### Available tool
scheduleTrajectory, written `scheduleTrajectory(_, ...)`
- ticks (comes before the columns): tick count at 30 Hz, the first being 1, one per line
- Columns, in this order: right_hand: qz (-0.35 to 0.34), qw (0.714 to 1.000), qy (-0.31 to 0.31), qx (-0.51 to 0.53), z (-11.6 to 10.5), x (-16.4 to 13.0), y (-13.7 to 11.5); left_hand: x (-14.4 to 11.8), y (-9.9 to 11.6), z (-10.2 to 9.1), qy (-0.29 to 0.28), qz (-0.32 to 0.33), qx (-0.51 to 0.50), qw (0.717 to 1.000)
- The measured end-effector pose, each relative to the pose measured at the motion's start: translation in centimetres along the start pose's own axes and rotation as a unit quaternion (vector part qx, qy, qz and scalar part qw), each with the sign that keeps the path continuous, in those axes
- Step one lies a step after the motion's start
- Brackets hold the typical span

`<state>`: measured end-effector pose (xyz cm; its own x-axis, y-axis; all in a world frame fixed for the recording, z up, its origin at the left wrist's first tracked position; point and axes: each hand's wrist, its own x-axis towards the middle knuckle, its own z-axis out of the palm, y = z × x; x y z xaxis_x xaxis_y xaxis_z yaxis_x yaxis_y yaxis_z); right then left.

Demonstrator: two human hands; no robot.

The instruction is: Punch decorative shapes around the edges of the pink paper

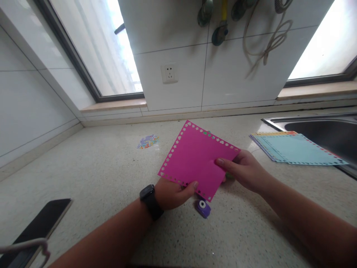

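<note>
A square sheet of magenta paper (192, 156), with small hearts, stars and flowers punched along its edges, is held above the counter. My left hand (174, 193), with a black watch (150, 197) on the wrist, grips its lower left edge, thumb on top and fingers hidden underneath. At the right corner my right hand (245, 169) pinches the sheet, its thumb pressed on the face. Below the paper's bottom corner lies a purple craft punch (203, 208) with a white flower-marked button. Something green shows partly behind the sheet beside my right hand; its kind is hidden.
Light blue punched sheets (295, 149) lie stacked with other colours at the right, overlapping the rim of a metal sink (276, 121). A pile of tiny paper cutouts (148, 141) sits back left. A dark phone-like device (41, 227) with a cable (25, 243) lies front left.
</note>
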<state>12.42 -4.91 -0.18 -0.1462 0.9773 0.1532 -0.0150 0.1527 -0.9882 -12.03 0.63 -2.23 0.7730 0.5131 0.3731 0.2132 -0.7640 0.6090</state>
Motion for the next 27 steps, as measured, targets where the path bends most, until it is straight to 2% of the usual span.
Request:
scheduleTrajectory(15,0.027,1.0,-0.004,-0.009,-0.2,0.1,-0.3,-0.5,0.0,-0.1,-0.04,-0.042,-0.085,0.995)
scheduleTrajectory(18,0.028,1.0,0.001,-0.005,-0.1,0.1,-0.5,-1.2,-0.9,0.4,-0.024,-0.069,-0.116,0.991)
scheduleTrajectory(21,0.024,1.0,0.009,-0.007,-0.2,0.1,-0.5,-2.0,-2.0,1.2,0.015,-0.105,-0.167,0.98)
scheduleTrajectory(27,0.018,1.0,0.024,-0.002,-0.4,0.2,-0.4,-2.0,-2.4,1.4,0.009,-0.094,-0.196,0.976)
